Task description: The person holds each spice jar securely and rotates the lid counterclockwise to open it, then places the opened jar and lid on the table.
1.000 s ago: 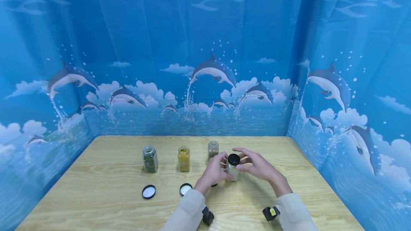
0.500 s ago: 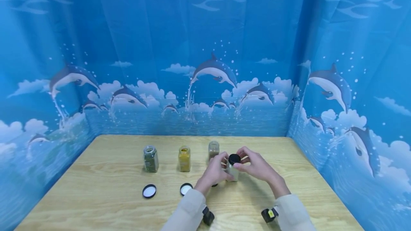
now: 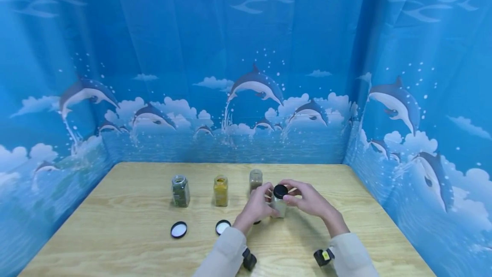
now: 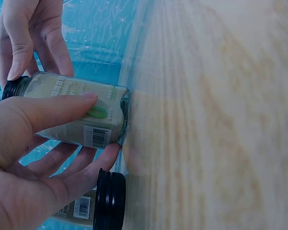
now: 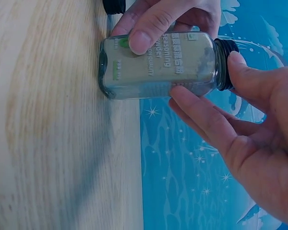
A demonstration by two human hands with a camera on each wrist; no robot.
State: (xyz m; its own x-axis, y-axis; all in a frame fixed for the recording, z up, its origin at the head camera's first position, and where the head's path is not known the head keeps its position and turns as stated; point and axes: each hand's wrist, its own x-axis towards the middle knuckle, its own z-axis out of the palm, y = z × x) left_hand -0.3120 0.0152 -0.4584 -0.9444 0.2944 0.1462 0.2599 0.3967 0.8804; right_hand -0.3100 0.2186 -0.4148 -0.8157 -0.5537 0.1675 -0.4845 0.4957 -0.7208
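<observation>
My left hand (image 3: 255, 206) grips the square glass jar (image 5: 175, 64) of pale seasoning powder, thumb across its label and fingers on the far side. The jar stands upright on the wooden table, a black screw lid (image 3: 280, 190) on its neck. At the lid is my right hand (image 3: 307, 199), its thumb (image 5: 239, 61) pressing the lid's side and its fingers around the far side. In the right wrist view, the index finger reaches along the jar body. Behind my left hand stands an uncapped jar (image 3: 255, 178) of brownish powder, partly hidden.
Open jars of green flakes (image 3: 180, 193) and yellow powder (image 3: 221, 191) stand to the left. Two black lids, one at far left (image 3: 178, 229) and one nearer (image 3: 222, 227), lie white side up. A third lid (image 4: 110, 199) lies beside my left hand. Dolphin-print curtains (image 3: 230, 148) border the table.
My right thumb and fingers moved round over the lid, then shifted back to about where they were. The left hand and the jar have stayed in place.
</observation>
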